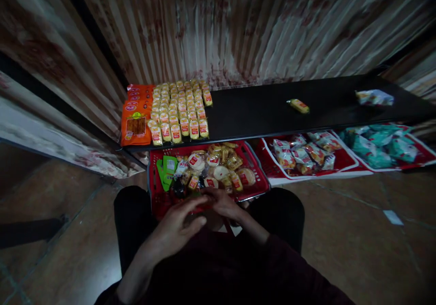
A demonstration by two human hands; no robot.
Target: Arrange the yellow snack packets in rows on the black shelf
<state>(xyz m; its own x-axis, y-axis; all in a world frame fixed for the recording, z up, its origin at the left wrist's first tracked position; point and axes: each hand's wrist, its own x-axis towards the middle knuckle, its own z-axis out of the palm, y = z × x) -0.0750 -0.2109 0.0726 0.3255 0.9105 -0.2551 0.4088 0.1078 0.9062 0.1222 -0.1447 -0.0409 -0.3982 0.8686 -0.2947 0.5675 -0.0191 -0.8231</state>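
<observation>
A red perforated basket (261, 178) of clear-wrapped snacks (221, 173) sits between the person's knees, by the front edge of the black shelf (252, 110). Over its near side, the left hand (179, 225) slants in, thumb apart from its straight fingers; the right hand (223, 203) angles across, fingertips close to the left's. I can't tell whether either grips anything. Red-and-white labels are too small to read. Glossy orange packets (138, 119) lie flat beside rows of oblong yellow packs (180, 114).

Shelf (252, 110): matt black, smooth. Basket (260, 180): red plastic, perforated wall. Small yellow packs (175, 132): glossy clear plastic film. Orange bags (138, 119): shiny plastic. Curtain (204, 32): pleated cloth, printed. Floor (340, 223): smooth tile, faintly reflective.
</observation>
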